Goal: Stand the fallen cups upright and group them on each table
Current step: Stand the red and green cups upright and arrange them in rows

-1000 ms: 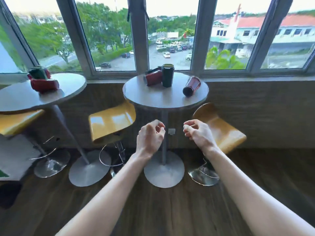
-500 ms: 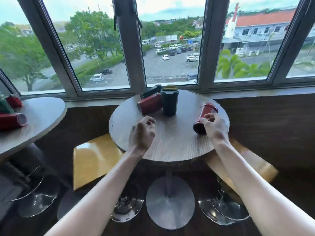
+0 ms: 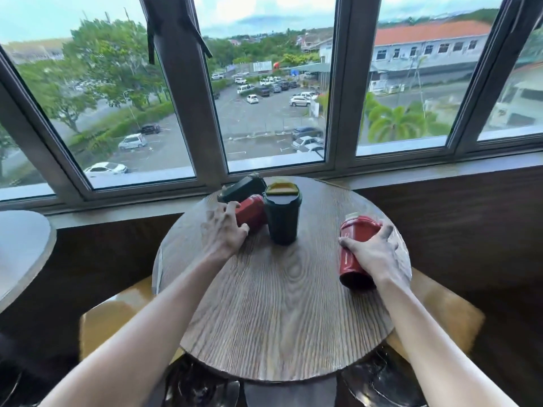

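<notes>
So there's a small round wooden table [image 3: 273, 318] right up against the window [image 3: 276, 113], and four cups on it. A dark green cup [image 3: 282, 217] with a yellow bit on its lid stands upright near the far middle of the tabletop. Just left of it, touching or nearly so, a red cup [image 3: 253, 212] lies on its side, and behind that one a second dark green cup [image 3: 242, 189] is also tipped over, close to the far edge by the window sill.

The person's left hand [image 3: 222, 235] is down on the red cup lying by the green one, fingers spread and curled over its near end. Can't really tell if it's properly gripped or just touched, the hand blocks the contact.

Over on the right side of the table there's another red cup [image 3: 354, 245], tilted, bottom end toward the near edge and lidded end pointing away toward the window. The right hand [image 3: 371, 254] is wrapped around it from the right, thumb on the left side, fingers over the far top, so that one's clearly held.

Yellow stools [image 3: 446, 315] sit tucked under the table on both sides, and the edge of a second table [image 3: 23, 251] pokes in at the far left. Car park and trees outside.
</notes>
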